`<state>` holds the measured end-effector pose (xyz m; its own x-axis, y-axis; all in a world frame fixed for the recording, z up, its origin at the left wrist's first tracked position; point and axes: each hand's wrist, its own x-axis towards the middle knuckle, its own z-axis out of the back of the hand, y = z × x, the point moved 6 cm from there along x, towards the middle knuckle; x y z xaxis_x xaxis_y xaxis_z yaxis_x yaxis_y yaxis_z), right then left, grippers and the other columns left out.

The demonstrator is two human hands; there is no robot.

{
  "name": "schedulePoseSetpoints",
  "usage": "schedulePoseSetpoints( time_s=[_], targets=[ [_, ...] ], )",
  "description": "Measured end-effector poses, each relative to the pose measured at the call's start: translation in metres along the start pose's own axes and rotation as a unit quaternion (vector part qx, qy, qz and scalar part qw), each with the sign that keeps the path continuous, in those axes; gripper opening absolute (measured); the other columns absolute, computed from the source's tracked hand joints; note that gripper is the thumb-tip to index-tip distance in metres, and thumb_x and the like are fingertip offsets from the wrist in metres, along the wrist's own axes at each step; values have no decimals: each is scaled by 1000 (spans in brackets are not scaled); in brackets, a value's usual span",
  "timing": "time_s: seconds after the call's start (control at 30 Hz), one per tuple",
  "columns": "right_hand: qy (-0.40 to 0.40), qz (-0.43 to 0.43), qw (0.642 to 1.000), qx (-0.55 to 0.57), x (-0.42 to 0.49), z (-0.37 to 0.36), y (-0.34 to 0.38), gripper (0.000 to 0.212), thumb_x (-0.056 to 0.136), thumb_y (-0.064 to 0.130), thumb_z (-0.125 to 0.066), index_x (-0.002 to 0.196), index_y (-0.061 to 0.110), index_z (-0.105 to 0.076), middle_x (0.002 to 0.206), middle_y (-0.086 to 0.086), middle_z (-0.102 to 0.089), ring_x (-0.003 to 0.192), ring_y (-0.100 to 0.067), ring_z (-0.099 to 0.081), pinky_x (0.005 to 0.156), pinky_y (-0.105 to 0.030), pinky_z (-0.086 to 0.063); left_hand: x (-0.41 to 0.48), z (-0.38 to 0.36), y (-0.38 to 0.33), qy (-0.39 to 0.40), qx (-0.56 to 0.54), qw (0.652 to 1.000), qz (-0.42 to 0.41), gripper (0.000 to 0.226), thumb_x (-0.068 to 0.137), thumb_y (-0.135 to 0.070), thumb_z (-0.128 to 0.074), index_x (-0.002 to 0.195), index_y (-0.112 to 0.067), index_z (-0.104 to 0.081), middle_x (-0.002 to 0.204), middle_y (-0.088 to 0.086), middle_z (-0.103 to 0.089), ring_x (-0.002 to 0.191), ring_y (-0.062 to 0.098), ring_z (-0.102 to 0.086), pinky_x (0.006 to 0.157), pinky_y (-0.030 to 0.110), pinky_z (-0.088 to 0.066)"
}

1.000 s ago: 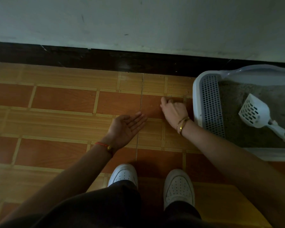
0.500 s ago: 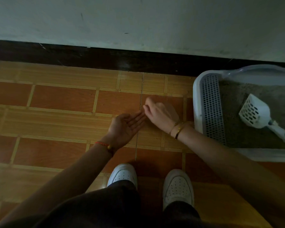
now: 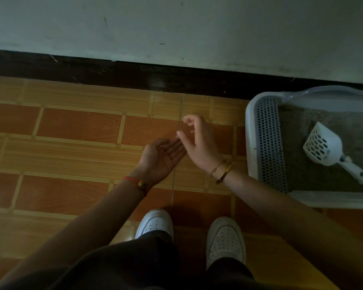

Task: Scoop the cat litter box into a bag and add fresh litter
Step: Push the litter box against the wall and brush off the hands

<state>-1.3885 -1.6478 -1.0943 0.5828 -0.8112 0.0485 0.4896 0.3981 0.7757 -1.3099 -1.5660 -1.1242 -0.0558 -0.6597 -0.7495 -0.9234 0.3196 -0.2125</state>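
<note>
The litter box sits on the floor at three o'clock, against the baseboard at twelve. A scoop lies in its litter. Both hands meet at centre: left hand just beside right hand. Shoes stand at six.

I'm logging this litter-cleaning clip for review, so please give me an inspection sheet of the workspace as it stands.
Surface: tiled floor, orange and tan; small specks near the box.
Job's things: litter box at right, holding grey litter; white scoop lying in it. No bag seen.
Clutter: nothing seen.
Grippers: left hand palm up, open; right hand above its fingertips, fingers loosely curled, nothing visibly held.
Cables: nothing seen.
Surroundings: pale wall, dark baseboard; white shoes.
</note>
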Motion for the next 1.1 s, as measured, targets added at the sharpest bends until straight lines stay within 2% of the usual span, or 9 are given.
schedulePoseSetpoints(
  time_s=[0.1, 0.2, 0.27, 0.4, 0.53, 0.63, 0.8, 0.97, 1.1],
  targets=[
    [54, -201, 957, 202, -7, -17, -14, 34, 97, 31, -52, 121, 7, -58, 116, -9, -62, 102, -10, -58, 88, -20, -49, 0, -9, -2, 15, -19, 1000, -9, 37, 101, -15, -34, 113, 5, -62, 114, 19, -68, 104, 26, -68, 94, 33, -54],
    [84, -350, 835, 417, -22, -41, -18, 30, 98, 33, -49, 110, 10, -64, 104, -9, -68, 98, -13, -64, 84, -30, -53, -1, -18, -7, 34, -18, 999, -16, 41, 101, -16, -30, 116, 5, -62, 116, 19, -68, 109, 27, -67, 101, 34, -50],
    [82, -382, 775, 496, -22, -51, -15, 32, 99, 29, -48, 116, 5, -60, 106, -10, -66, 102, -19, -64, 82, -31, -53, 0, -20, -9, 32, -9, 999, -21, 42, 102, -17, -30, 120, 5, -61, 121, 20, -66, 115, 27, -64, 103, 34, -48],
    [79, -396, 726, 557, -10, -54, -9, 32, 101, 26, -44, 114, 1, -59, 101, -9, -67, 96, -18, -66, 76, -25, -55, 3, -23, -18, 38, -18, 999, -34, 43, 102, -16, -29, 125, 5, -57, 126, 20, -64, 120, 27, -61, 102, 35, -48],
    [95, -396, 664, 627, 4, -48, 3, 29, 101, 28, -43, 105, 9, -64, 96, -3, -73, 95, -13, -69, 86, -26, -53, 1, -32, -34, 51, -16, 998, -42, 45, 103, -19, -27, 132, 5, -52, 130, 21, -61, 123, 28, -59, 105, 35, -46],
    [107, -389, 630, 663, 18, -35, 25, 40, 99, 32, -42, 125, 4, -56, 117, -9, -64, 115, -20, -60, 103, -33, -44, -9, -49, -51, 62, -11, 997, -52, 45, 103, -20, -28, 133, 5, -51, 132, 21, -59, 125, 29, -57, 106, 36, -45],
    [153, -392, 591, 688, 26, -9, 79, 46, 100, 34, -39, 132, 3, -50, 126, -12, -59, 123, -23, -54, 112, -39, -35, -57, -80, -74, 68, -13, 996, -61, 45, 103, -20, -29, 132, 5, -52, 134, 22, -58, 126, 28, -56, 106, 35, -45],
    [194, -406, 588, 672, 30, 47, 162, 41, 100, 34, -36, 124, 5, -54, 120, -11, -60, 116, -21, -57, 109, -35, -37, -129, -126, -95, 61, -49, 995, -67, 45, 102, -19, -31, 134, 7, -50, 135, 23, -56, 126, 29, -56, 105, 35, -46],
    [211, -413, 587, 664, 31, 107, 238, 47, 97, 34, -39, 130, 3, -51, 127, -15, -58, 120, -22, -56, 110, -35, -36, -206, -184, -110, 64, -73, 992, -77, 45, 101, -18, -31, 131, 7, -53, 133, 23, -58, 125, 28, -57, 103, 34, -48]
  ],
)
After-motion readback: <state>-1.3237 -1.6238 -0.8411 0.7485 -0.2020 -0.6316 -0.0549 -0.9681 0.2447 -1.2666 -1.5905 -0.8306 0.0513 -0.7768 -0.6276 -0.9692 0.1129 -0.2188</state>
